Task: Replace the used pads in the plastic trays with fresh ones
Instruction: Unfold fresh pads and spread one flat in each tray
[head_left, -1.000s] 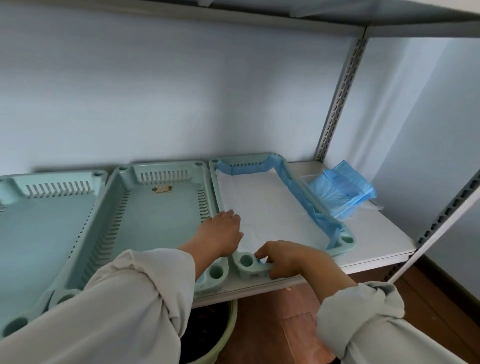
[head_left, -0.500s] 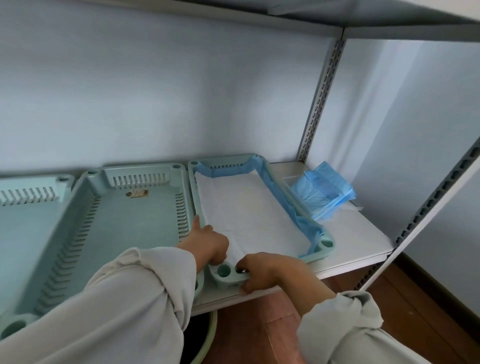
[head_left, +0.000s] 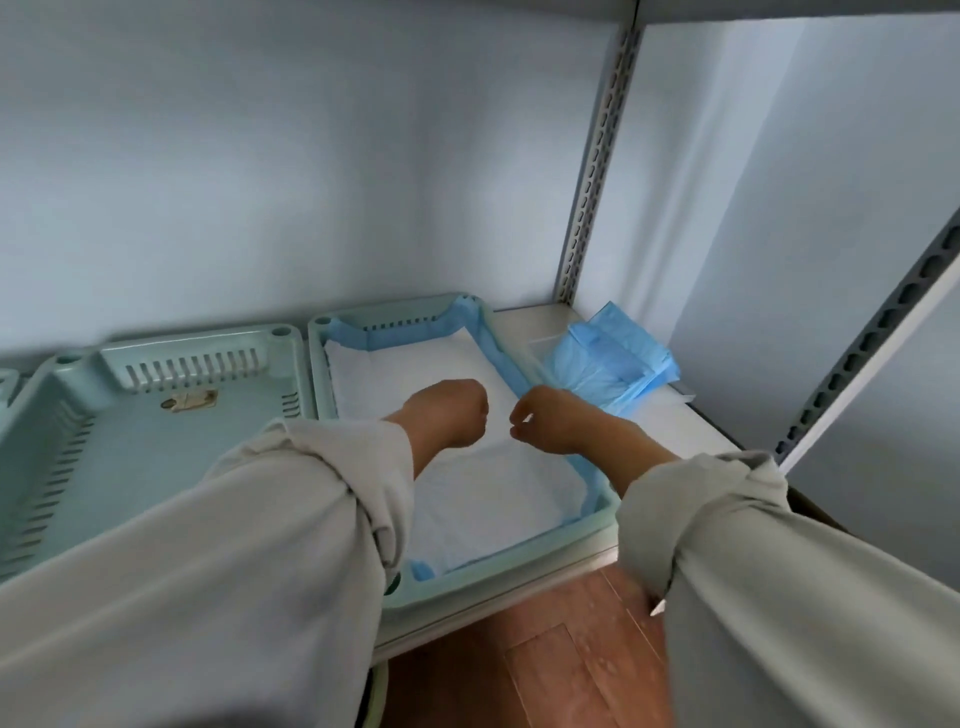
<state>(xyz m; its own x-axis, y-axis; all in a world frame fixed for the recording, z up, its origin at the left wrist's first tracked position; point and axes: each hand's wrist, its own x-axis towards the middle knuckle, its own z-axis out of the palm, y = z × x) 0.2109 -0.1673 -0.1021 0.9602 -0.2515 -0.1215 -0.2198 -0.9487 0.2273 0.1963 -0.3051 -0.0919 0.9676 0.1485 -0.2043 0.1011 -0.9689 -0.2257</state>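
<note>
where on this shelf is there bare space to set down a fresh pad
Bare room: the floor of the unlined tray, left of the padded tray, holding only a small sticker. Also the white shelf strip to the right, between the padded tray and the front edge, below the folded blue pads. Crowded: over the padded tray, where the left hand and right hand hover.

Pad (head_left: 467, 488) in right tray (head_left: 524, 569); bare tray (head_left: 156, 447) left; folded pads (head_left: 608, 371), seemingly, right on shelf (head_left: 696, 431).

Pale green slotted trays (head_left: 156, 431). White pad (head_left: 488, 488), blue border, lining right tray (head_left: 519, 571). Blue folded pads (head_left: 613, 371) on white shelf (head_left: 701, 431). Beige sleeves (head_left: 234, 545). Reddish-brown wood floor (head_left: 519, 665).
</note>
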